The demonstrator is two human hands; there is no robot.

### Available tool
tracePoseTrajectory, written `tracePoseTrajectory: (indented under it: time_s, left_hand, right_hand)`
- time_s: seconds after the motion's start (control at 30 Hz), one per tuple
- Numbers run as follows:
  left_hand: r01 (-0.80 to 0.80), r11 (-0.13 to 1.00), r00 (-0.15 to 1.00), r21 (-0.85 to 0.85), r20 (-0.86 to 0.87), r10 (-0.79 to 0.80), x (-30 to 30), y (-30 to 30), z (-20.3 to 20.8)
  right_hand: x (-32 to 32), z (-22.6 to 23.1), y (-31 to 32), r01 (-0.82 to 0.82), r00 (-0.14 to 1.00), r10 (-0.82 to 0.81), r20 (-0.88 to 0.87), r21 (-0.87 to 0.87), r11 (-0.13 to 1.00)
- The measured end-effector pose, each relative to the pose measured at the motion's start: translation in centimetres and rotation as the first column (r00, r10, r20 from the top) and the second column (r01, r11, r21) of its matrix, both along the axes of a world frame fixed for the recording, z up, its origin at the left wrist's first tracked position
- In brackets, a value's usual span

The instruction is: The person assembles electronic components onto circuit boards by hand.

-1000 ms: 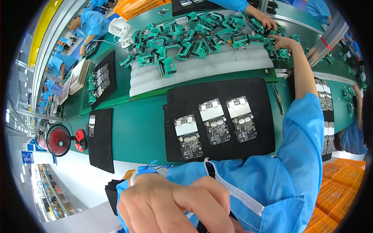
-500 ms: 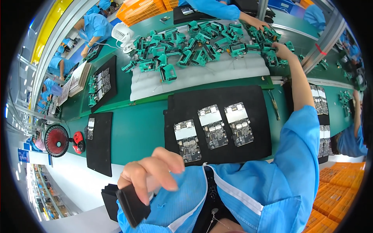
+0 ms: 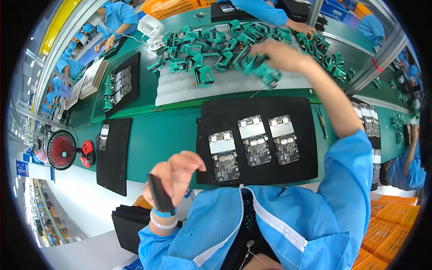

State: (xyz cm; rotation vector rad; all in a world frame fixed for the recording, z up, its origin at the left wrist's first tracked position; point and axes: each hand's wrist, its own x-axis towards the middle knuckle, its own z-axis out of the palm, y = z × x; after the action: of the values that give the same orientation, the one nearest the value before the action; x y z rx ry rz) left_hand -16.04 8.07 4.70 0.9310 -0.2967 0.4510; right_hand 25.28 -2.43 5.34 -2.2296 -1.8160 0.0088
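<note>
My left hand (image 3: 173, 173) is raised near my chest and grips a thin black strip (image 3: 158, 193) by its upper end. My right hand (image 3: 278, 54) is stretched out over the far side of the bench and holds a green plastic part (image 3: 265, 73) above a white sheet (image 3: 225, 83). Between the two hands a black mat (image 3: 258, 177) carries three circuit boards (image 3: 254, 141) side by side. A heap of green plastic parts (image 3: 211, 42) lies on the white sheet beyond the mat.
A second black mat (image 3: 114, 157) with a small board lies to the left, next to a red desk fan (image 3: 60, 150). A white fan (image 3: 150, 29) stands at the back. Other workers in blue coats sit left, right and opposite. Orange crates (image 3: 393, 225) sit at the lower right.
My right hand has drawn back from the far right of the parts heap with a green part in it. My left hand has risen, showing the black strip.
</note>
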Motion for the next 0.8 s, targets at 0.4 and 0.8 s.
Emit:
tracePoseTrajectory:
  time_s: [0.4, 0.8]
  left_hand:
    - [-0.371, 0.891, 0.867, 0.263, -0.246, 0.434, 7.0, 0.5, -1.2]
    - [0.052, 0.931, 0.962, -0.36, -0.231, -0.143, 8.0, 2.4, -3.0]
  right_hand:
    - [-6.1, 0.3, 1.5, -0.115, 0.993, 0.113, 0.024, 0.297, 0.948]
    - [-15.6, -0.2, -1.2, 0.229, -0.004, 0.273, -0.962, 0.265, 0.937]
